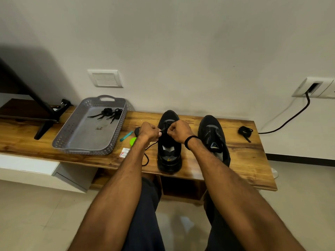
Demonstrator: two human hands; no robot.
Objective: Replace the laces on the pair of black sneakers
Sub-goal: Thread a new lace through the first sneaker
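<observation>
Basket (116,134) of grey perforated plastic, toward the wooden bench's (244,160) left end, holds bundled black laces (108,113). Left hand (148,132) and right hand (178,131) pinch a lace (164,130) atop a black sneaker (169,153) at the front edge.

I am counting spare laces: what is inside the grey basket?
The grey basket holds two black lace bundles near its far end and a scrap, too blurred to identify. Nothing covers them.

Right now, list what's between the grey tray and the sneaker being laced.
Head view: teal stick, green disc, white packet, dark oval thing, the left hand and a trailing black lace.
</observation>
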